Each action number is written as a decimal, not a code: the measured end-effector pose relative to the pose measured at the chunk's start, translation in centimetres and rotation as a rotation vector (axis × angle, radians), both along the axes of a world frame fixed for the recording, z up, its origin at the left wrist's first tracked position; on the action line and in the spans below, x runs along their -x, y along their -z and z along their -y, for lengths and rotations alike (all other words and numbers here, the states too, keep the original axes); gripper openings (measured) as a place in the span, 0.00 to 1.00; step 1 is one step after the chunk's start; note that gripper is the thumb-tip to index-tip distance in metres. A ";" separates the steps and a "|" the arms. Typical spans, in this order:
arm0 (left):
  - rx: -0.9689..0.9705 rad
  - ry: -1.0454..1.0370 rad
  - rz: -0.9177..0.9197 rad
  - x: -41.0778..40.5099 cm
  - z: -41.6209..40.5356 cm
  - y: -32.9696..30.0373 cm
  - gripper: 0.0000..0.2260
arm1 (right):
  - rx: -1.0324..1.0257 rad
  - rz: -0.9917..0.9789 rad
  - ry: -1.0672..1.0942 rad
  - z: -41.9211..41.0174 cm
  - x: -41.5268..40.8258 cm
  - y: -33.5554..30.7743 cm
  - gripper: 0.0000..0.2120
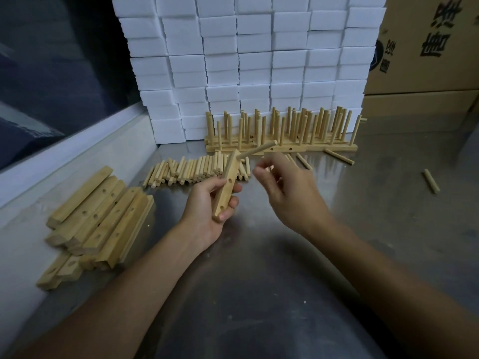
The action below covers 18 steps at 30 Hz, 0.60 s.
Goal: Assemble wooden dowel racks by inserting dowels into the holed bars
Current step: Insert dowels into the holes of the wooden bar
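Head | left hand grips holed bar | carton print unreadable

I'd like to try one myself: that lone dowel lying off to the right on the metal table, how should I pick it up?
Pinch the lone dowel around its middle, coming straight down from above with fingers on its two long sides. It lies flat on the metal table, apart from everything else, so nothing blocks either side.

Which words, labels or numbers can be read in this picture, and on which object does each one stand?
Cardboard box, upper right: large black Chinese characters printed sideways and cut off by the frame edge; one looks like "然", the rest I cannot read with certainty.
Same box, left edge: a dark round logo with smaller characters, too small and blurred to read.
White foam blocks, wooden bars, dowels: no text visible.
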<state>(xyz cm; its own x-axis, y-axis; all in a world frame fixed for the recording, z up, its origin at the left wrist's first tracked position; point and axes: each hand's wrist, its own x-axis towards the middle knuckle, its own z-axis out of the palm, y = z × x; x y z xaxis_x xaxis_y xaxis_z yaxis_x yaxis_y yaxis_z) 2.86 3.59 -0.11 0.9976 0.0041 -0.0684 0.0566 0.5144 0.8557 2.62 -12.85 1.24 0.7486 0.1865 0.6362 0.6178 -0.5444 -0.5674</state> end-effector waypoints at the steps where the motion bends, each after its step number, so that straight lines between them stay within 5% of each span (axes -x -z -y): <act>1: 0.005 0.004 0.002 0.0 0.0 0.1 0.07 | 0.027 -0.011 -0.009 -0.2 0.1 0.3 0.07; 18: -0.259 0.054 0.119 0.1 0.6 0.6 0.12 | 0.177 0.075 0.054 -0.4 -0.6 1.3 0.09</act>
<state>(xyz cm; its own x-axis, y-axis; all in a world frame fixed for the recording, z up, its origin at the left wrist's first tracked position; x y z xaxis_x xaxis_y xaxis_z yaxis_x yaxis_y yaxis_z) 2.75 3.00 -0.68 0.9979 -0.0475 0.0451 -0.0302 0.2773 0.9603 3.22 -12.44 -0.10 0.7122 0.2618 0.6513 0.6221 -0.6651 -0.4130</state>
